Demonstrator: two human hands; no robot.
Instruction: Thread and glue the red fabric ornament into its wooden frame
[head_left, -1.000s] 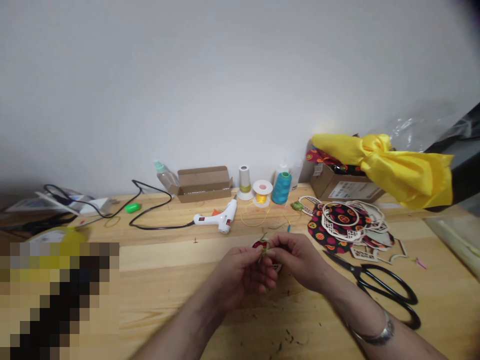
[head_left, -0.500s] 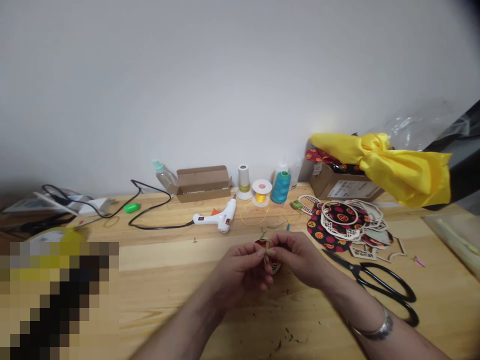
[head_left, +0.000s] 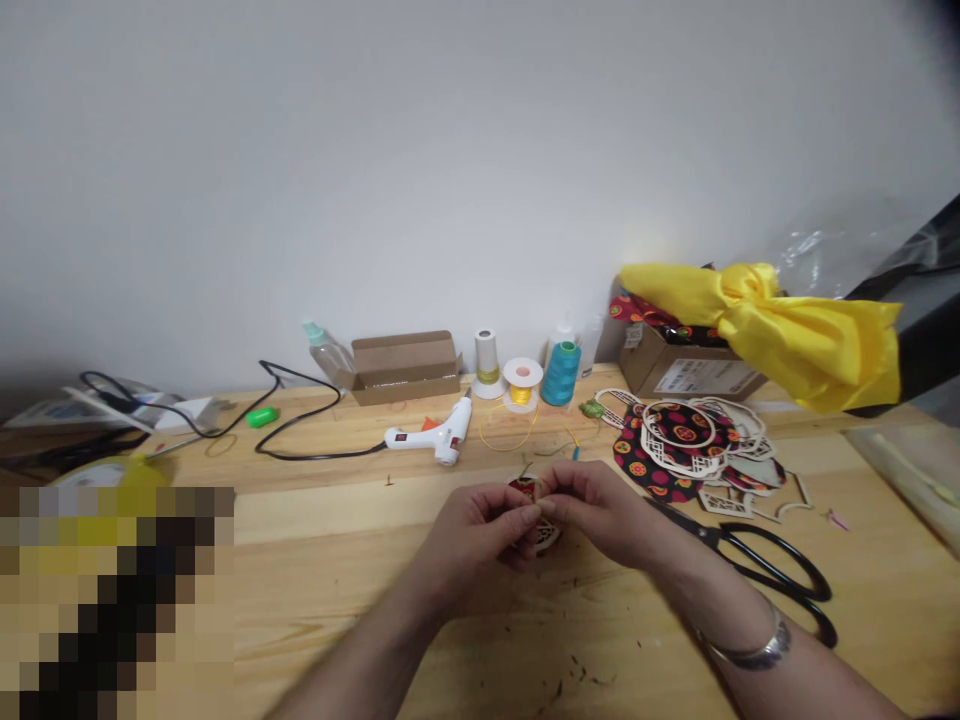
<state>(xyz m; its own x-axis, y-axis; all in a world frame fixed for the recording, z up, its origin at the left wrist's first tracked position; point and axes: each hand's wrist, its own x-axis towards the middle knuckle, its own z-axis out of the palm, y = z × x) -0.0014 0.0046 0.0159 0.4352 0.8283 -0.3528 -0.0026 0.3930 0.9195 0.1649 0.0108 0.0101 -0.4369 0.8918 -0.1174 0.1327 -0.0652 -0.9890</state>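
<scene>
Fingertips of my left hand (head_left: 480,535) and my right hand (head_left: 604,510) meet over the table, both pinched on a thin olive-green cord (head_left: 526,470). Most of the cord is hidden by the fingers. Just under them is a small ornament with red patterned fabric and a pale openwork frame (head_left: 549,537), partly covered by my left hand. Whether the cord is fixed to this ornament I cannot tell. Black-handled scissors (head_left: 772,565) lie beside my right forearm.
Behind my hands are a white glue gun (head_left: 431,438), a yellow cord spool (head_left: 522,385), a teal thread cone (head_left: 561,375) and an open cardboard box (head_left: 405,370). To the right lie patterned fabric pieces and openwork frames (head_left: 675,450), near a carton with yellow cloth (head_left: 810,345).
My left hand's lower fingers have curled in, and its fingertips have shifted slightly right against the right hand's. More of the ornament beneath shows. Objects on the table have stayed put.
</scene>
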